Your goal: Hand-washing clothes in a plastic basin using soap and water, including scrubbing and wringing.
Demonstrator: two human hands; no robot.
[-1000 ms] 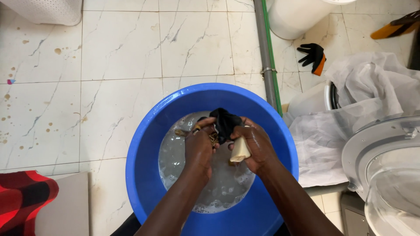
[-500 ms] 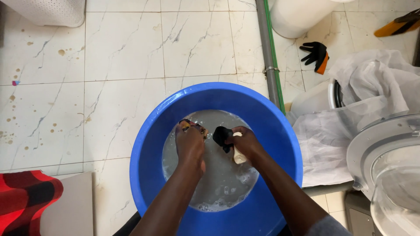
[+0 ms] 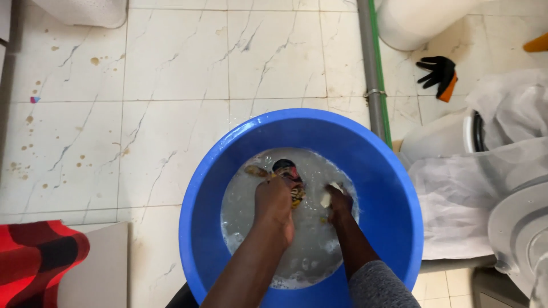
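Both my hands are down in a big blue plastic basin [image 3: 394, 188] of cloudy, soapy water. My left hand [image 3: 275, 204] grips a dark, multicoloured piece of cloth [image 3: 287, 170] that lies partly under the water. My right hand [image 3: 340, 203] is closed around a pale bar of soap [image 3: 326, 198] right beside the cloth. Most of the cloth is hidden by the water and by my left hand.
The basin stands on a stained white tiled floor [image 3: 171, 85]. A grey pipe with a green hose [image 3: 372, 68] runs behind it. A black and orange glove [image 3: 438, 73] lies at the back right, white plastic sheeting [image 3: 474, 194] covers things on the right, and a red and black cloth [image 3: 34, 256] lies at the lower left.
My hands have gone from holding the cloth up above the water to pushing it down into the water. The cloth is now mostly submerged.
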